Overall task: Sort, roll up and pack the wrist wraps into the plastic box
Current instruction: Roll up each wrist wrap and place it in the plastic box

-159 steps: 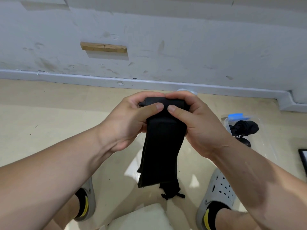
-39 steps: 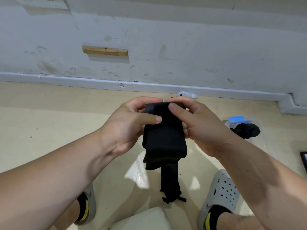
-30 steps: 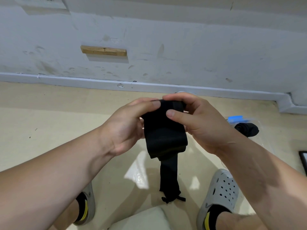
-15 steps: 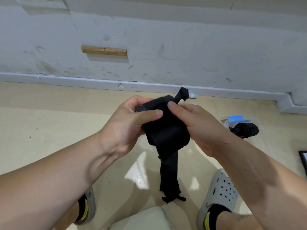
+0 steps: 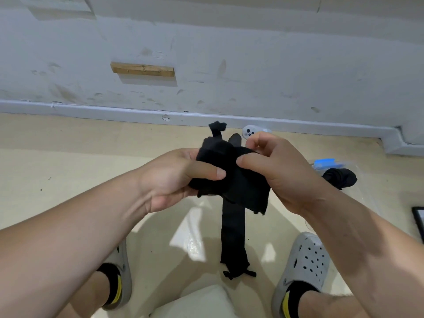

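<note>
A black wrist wrap is bunched into a loose roll between both hands at chest height. My left hand grips its left side, thumb across the front. My right hand pinches its right side. A small loop end sticks up above the roll, and a long tail hangs down to a frayed end near the floor. The clear plastic box with a blue clip lies on the floor at the right. A rolled black wrap is in it, partly hidden by my right wrist.
A small white controller lies by the grey baseboard behind the hands. Grey clogs sit on the beige floor at left and right below. A white seat edge shows at the bottom. A dark flat object touches the right edge.
The hanging tail has grown shorter as the wrap was wound up. The neat roll has loosened and tilted, with a loop end now poking up above it.
</note>
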